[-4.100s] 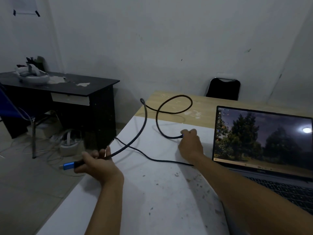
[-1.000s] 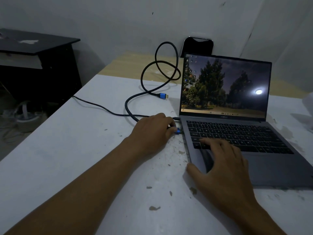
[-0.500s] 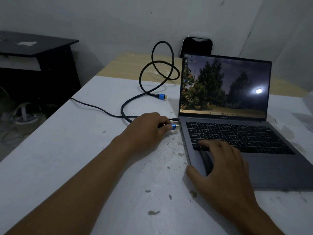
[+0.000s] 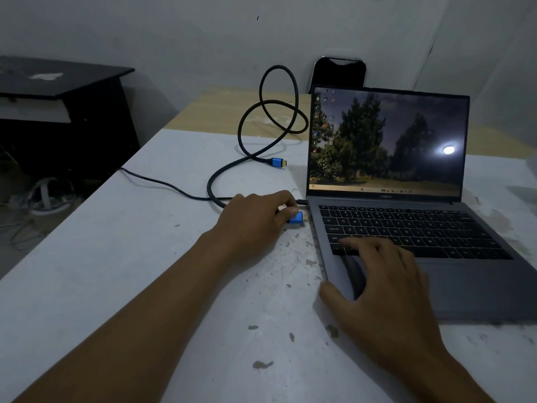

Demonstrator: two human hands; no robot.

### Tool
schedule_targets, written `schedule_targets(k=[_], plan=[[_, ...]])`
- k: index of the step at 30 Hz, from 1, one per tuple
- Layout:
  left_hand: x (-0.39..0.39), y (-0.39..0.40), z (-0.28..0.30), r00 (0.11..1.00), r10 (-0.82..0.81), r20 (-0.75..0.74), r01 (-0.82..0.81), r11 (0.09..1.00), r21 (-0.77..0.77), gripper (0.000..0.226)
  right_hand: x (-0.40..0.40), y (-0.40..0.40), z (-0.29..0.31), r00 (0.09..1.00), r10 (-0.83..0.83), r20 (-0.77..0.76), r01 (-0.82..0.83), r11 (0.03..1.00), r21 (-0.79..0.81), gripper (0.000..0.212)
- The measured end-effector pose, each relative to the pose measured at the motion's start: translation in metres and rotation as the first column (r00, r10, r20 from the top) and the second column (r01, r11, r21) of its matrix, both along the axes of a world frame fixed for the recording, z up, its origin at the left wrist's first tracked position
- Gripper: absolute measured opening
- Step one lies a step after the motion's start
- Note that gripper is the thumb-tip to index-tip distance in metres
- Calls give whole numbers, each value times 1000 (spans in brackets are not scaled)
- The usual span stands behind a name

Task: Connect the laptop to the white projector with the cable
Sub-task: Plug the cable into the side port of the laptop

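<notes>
An open grey laptop [image 4: 470, 289] with its screen lit sits on the white table [image 4: 122, 257]. My left hand [image 4: 255, 221] pinches the blue plug [image 4: 297, 218] of the black cable [image 4: 247, 154], its metal tip a short gap from the laptop's left side. The cable loops up behind and its other blue plug [image 4: 278, 162] lies loose on the table. My right hand [image 4: 374, 280] rests flat on the laptop's front left corner, fingers spread over the keys. A thin black cord [image 4: 162, 183] is plugged into the laptop's left side. The white projector is out of view.
A black desk [image 4: 66, 106] stands at the left beyond the table. A black chair back [image 4: 338, 72] shows behind the laptop. A wooden tabletop [image 4: 220, 112] adjoins the far edge. Cords and a power strip [image 4: 43, 196] lie on the floor at left.
Since four seconds ago, my left hand brought the blue plug from the table's left edge to the laptop's side and my right hand moved onto the laptop. In the last second the plug hovers close to the port.
</notes>
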State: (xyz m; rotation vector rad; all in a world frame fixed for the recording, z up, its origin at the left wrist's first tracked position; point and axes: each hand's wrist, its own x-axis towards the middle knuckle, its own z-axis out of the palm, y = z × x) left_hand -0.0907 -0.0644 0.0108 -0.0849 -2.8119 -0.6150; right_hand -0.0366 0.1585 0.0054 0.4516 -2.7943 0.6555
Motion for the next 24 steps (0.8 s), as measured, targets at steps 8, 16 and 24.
schedule_targets(k=[8, 16, 24], plan=[[1, 4, 0, 1000, 10, -14, -9, 999, 32, 23, 0, 0, 1, 1000, 4, 9, -4, 1000, 22, 71], [3, 7, 2, 999, 5, -46, 7, 966, 258, 6, 1, -1, 3, 1000, 9, 21, -9, 1000, 9, 71], [3, 10, -3, 1000, 30, 0, -29, 951, 306, 11, 1, 0, 3, 1000, 5, 27, -5, 1000, 9, 71]])
